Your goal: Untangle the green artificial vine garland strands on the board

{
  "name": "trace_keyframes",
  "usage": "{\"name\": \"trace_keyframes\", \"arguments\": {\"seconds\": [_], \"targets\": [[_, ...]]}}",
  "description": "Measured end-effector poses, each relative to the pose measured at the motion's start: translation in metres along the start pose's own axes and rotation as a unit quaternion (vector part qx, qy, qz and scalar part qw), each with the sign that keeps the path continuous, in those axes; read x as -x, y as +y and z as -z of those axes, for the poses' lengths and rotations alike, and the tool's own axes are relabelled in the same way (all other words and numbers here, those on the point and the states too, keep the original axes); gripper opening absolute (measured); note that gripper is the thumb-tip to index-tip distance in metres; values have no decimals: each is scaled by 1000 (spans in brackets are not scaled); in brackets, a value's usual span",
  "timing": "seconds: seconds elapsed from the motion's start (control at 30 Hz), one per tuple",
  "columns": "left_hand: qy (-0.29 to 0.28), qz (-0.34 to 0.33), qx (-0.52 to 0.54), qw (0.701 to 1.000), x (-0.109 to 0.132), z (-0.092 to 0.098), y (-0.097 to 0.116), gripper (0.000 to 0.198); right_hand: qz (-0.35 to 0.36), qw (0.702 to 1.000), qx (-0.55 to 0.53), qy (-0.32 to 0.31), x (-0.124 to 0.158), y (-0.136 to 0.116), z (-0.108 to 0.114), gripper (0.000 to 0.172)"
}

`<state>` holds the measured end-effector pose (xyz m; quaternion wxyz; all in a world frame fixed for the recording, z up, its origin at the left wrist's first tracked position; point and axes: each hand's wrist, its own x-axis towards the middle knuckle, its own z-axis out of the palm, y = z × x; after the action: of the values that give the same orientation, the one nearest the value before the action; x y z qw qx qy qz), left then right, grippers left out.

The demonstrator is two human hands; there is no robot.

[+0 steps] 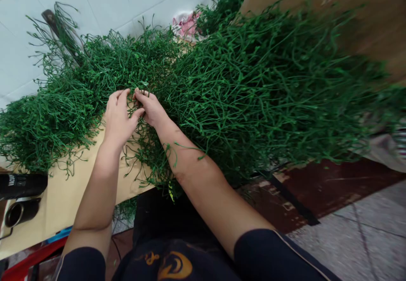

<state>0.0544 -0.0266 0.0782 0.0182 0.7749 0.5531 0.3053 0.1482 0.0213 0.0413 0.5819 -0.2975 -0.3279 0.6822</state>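
A big heap of thin green plastic stems [253, 91] covers the cardboard-topped table [63, 196] from left to right. Both my hands meet in the middle of the heap. My left hand [118, 118] has its fingers curled into the stems, thumb pressed against my right hand. My right hand [151, 107] pinches a few green strands at its fingertips. A loose strand lies across my right forearm. What exactly each hand holds is buried in the tangle.
A black cylindrical tool [20, 186] and a dark cup-like object [19, 211] sit at the left table edge. White tiles [104, 2] lie beyond. A brown board [349, 2] stands at upper right. Pink cloth [187, 24] shows behind the heap.
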Motion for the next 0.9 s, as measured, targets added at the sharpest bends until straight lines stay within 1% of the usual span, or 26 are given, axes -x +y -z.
{"name": "trace_keyframes", "arguments": {"seconds": [0.03,0.1,0.17,0.23,0.33,0.4,0.53,0.6,0.67,0.73,0.77,0.83,0.9], "targets": [[-22,21,1,1000,2,-2,-10,54,-3,1000,2,1,-1,0,0,43],[-79,63,16,995,9,-3,-24,47,-16,1000,3,3,-1,-2,-2,45],[-120,90,18,988,17,-2,-28,36,-27,1000,1,9,-1,-3,-3,45],[-136,99,-1,986,23,-1,-24,28,-31,999,5,18,-1,-5,-3,43],[-130,101,-26,986,30,0,-13,21,-22,999,27,29,-3,-3,-3,41],[-115,99,-28,988,34,-1,-9,22,-9,998,44,37,-3,0,-3,41],[-109,99,-22,989,44,0,-6,24,7,996,49,80,-2,1,-3,41],[-87,103,-35,990,48,3,-4,23,13,995,60,82,-1,-5,-5,40],[-50,111,-57,991,50,9,1,21,38,991,105,69,-1,-14,-8,37],[-34,120,-81,989,50,15,7,23,93,977,182,57,-3,-25,-12,35],[-38,124,-86,988,49,18,11,23,127,964,229,52,-4,-30,-14,35],[-59,129,-69,987,47,22,20,26,179,925,331,50,-5,-39,-18,35],[-64,136,-23,988,50,24,33,28,202,879,429,51,-7,-48,-17,34]]}}
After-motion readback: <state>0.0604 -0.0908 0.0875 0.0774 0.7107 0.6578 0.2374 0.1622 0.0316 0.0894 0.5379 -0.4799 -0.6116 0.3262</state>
